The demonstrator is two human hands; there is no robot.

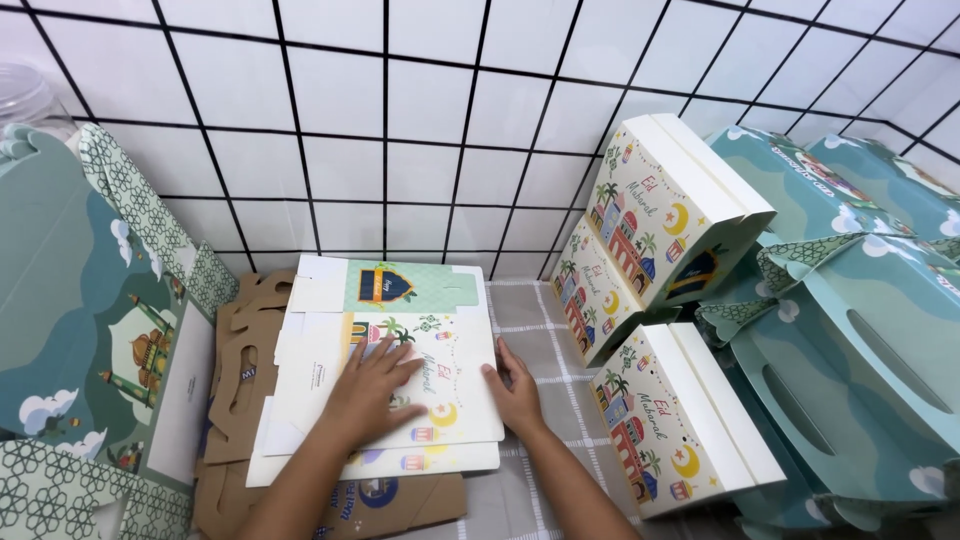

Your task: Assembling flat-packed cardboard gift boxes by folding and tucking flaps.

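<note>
Head view. A stack of flat, unfolded white printed cardboard box blanks [400, 370] is laid on a grey checked cloth [545, 330], against a white tiled wall [400, 130]. The left hand [372, 390] is pressed palm-down, fingers spread, on the top blank; nothing is gripped. The right hand [515, 392] is set open at the blank's right edge, fingers touching it. Brown cardboard blanks [235, 390] are lodged beneath the stack. Three assembled white printed boxes [660, 300] are stacked just right. Teal handled cartons [850, 340] are piled far right.
</note>
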